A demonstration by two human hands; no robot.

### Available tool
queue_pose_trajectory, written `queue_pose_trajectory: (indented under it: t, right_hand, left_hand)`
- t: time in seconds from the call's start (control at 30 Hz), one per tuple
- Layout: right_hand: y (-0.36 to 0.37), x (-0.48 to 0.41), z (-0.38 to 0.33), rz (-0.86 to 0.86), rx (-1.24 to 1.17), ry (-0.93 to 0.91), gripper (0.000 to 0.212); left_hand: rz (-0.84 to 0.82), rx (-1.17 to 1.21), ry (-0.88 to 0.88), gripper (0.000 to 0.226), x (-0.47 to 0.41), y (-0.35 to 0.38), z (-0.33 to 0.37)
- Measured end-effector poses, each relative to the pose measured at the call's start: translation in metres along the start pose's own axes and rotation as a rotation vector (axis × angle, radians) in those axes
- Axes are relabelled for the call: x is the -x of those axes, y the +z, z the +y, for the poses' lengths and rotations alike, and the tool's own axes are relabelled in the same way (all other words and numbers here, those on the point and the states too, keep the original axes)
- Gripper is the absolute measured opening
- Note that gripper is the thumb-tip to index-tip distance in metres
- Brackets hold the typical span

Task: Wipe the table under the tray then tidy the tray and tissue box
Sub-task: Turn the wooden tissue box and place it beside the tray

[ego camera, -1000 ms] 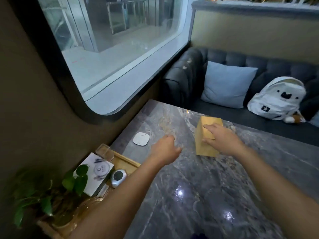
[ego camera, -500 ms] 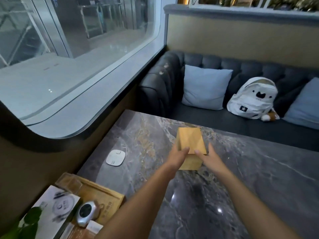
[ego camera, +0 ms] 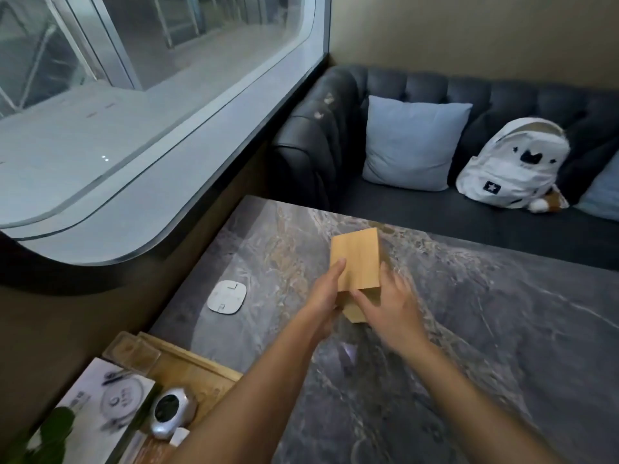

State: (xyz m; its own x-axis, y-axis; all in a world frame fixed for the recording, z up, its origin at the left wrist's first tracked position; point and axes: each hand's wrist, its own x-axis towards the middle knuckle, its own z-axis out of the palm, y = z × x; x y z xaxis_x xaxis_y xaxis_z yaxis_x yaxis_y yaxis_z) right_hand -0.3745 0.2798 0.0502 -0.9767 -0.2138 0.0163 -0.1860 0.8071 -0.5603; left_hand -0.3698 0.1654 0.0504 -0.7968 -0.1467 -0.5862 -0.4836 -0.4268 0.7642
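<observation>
Now both hands' fingers closed on wooden tissue box [ego camera: 356, 259], left hand [ego camera: 323, 294], right hand [ego camera: 390, 306].

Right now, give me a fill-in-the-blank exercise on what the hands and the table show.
1. Both hands hold the wooden tissue box over the ____ table.
2. The left hand grips the box's ____ side.
3. The white square pad lies on the table to the ____ of the box.
4. The wooden tray sits at the table's near-left corner, holding a ____ device.

Missing words: marble; left; left; silver
</observation>
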Motion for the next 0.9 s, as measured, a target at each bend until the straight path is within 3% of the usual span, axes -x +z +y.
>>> queue_pose_trajectory:
  t: [0.3, 0.4, 0.5, 0.63, 0.9]
  right_hand:
    - [0.024, 0.016, -0.021, -0.116, 0.238, -0.325, 0.068]
    - [0.037, 0.019, -0.023, -0.094, 0.278, -0.402, 0.066]
    - [0.044, 0.02, -0.025, -0.094, 0.312, -0.442, 0.066]
    - [0.051, 0.021, -0.027, -0.058, 0.336, -0.505, 0.064]
    - [0.067, 0.025, -0.019, -0.061, 0.386, -0.567, 0.065]
  left_hand:
    - [0.193, -0.224, 0.187, 0.104, 0.001, -0.037, -0.014]
    - [0.164, -0.07, 0.142, 0.083, -0.004, -0.047, -0.016]
    - [0.109, 0.009, 0.054, 0.078, -0.008, -0.053, -0.021]
    - [0.075, 0.065, -0.051, 0.03, -0.011, -0.059, -0.022]
    - [0.136, 0.008, -0.207, 0.04, -0.006, -0.054, -0.013]
